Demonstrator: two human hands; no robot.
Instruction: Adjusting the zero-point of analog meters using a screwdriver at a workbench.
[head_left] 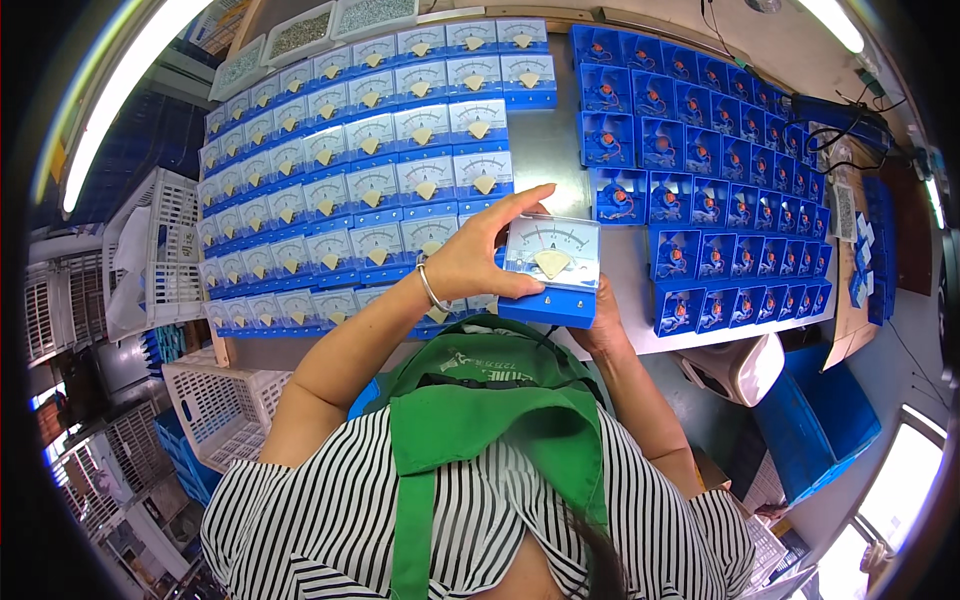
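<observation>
**2 hands on 1 panel meter at the worktop's near edge**

2 bare hands hold a single analog panel meter (551, 270), a blue-cased unit with a clear front, a white dial and a pale triangular needle cover. It is lifted just above the near edge of the grey worktop (545, 140), about midway along it. The left hand (480, 255), with a metal bangle (430, 287) at the wrist, reaches across from the left; its fingers (522, 200) lie spread over the meter's top-left corner and its thumb presses the meter's left side. The right hand (603, 318) sits beneath and behind the meter, fingers closed against its lower right side, mostly hidden by the casing.

Rows of finished meters (350, 170) cover the worktop's left half, reaching the far-left corner. Rows of open blue housings (720, 180) with orange parts inside fill the right half. White plastic crates (215, 400) stand off the left edge.
</observation>
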